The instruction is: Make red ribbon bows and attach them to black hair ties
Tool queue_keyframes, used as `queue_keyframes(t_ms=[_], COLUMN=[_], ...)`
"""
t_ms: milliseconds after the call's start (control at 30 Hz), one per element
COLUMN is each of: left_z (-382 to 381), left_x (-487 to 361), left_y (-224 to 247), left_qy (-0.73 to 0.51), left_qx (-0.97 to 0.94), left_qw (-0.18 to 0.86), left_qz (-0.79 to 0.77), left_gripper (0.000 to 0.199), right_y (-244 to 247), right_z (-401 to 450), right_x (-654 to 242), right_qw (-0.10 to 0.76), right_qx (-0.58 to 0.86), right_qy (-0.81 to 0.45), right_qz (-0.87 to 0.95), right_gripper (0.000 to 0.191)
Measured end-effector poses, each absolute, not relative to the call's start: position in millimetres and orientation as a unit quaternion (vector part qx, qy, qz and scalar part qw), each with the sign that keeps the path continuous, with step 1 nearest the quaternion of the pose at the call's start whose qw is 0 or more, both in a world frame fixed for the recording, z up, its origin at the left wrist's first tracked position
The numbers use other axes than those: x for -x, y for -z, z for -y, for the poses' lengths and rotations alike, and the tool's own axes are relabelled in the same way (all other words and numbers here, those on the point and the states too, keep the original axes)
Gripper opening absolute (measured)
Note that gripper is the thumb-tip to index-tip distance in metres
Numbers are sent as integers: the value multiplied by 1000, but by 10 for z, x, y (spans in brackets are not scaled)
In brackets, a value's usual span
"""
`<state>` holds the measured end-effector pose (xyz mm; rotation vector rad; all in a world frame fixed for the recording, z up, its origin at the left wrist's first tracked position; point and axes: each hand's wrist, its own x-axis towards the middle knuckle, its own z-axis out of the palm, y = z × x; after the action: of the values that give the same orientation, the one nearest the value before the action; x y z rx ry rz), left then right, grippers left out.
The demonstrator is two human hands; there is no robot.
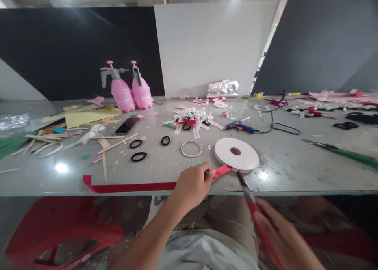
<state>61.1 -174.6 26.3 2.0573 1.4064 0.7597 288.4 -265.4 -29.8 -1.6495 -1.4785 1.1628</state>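
Note:
A red ribbon (132,187) lies along the table's front edge and runs into my left hand (195,183), whose fingers pinch it close to its right end. That end reaches the rim of a large white roll (240,155) with a brown core, lying flat. My right hand (274,230) is wrapped round the red handles of scissors (250,203), slightly blurred, below the table edge. The dark tips of the scissors point up towards the roll, near the ribbon's end; whether the blades are apart is unclear.
Behind the hands lie a white ring (191,148), black hair ties (138,156), a pile of white ribbons (193,118) and a blue glue gun (239,126). Pink spray bottles (122,94) stand at the back left. Green-handled scissors (345,151) lie right; a phone (126,125) lies left.

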Motion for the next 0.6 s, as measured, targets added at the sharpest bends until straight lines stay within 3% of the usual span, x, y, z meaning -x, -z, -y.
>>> queue_keyframes(t_ms=[167, 467, 600], left_z=[1893, 1839, 1776], left_x=[-595, -683, -777], left_y=[-306, -174, -148], left_qy=[-315, -396, -447], left_qx=[-731, -691, -635], left_qw=[297, 348, 452], left_qz=[-527, -494, -438], left_gripper=[32, 30, 21], right_y=[402, 50, -121], right_z=[2740, 2439, 2453], right_x=[-2483, -2521, -2595], right_qw=[258, 276, 276], right_qx=[594, 552, 541], right_qy=[-496, -506, -516], right_qz=[578, 603, 604], right_gripper=[62, 43, 37])
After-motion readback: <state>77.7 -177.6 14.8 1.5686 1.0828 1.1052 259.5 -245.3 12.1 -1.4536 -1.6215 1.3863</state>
